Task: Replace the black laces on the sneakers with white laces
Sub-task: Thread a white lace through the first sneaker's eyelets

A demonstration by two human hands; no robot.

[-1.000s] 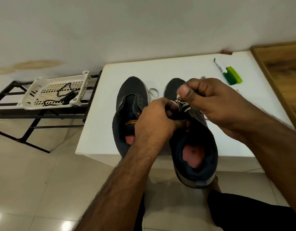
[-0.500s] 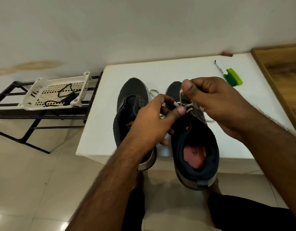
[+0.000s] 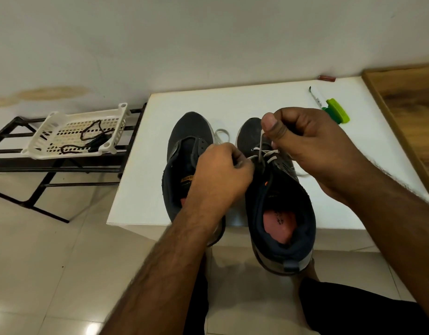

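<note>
Right hand [image 3: 312,146] raised white lace [image 3: 260,147] higher

We see soft, even indoor light, glare spots on the glossy floor tiles [image 3: 95,328] at the bottom left, faint shadows under the shoes [image 3: 280,209], wide-angle bending at the edges, and slight overall softness.

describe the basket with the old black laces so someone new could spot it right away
Look left of the white table to the black metal rack against the wall. On its top shelf sits a white perforated plastic basket, tilted slightly. It is the only container in view, and tangled black laces lie inside it.
</note>
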